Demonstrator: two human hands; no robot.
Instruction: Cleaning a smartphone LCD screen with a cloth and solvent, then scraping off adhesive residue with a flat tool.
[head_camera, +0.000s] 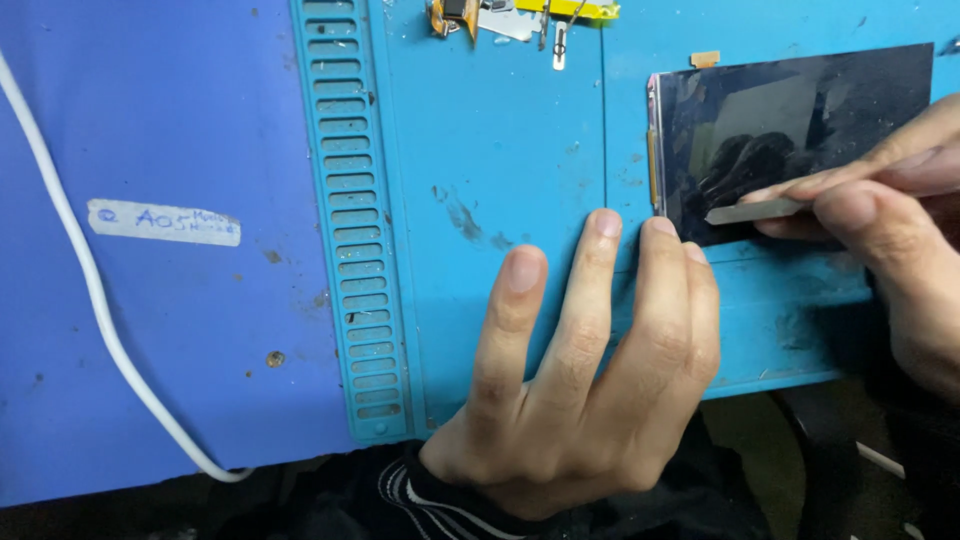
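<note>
Left hand (590, 370) lies flat and released on the blue mat (500, 150), fingertips touching the near-left corner of the dark screen panel (790, 140) at far right on my bench. Right hand (890, 215) pinches a thin flat metal blade (750, 211), its tip resting on the panel's glass.

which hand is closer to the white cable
Left. The left hand lies flat on the mat, right of the white cable but apart; the right hand is at the far right edge.
</note>
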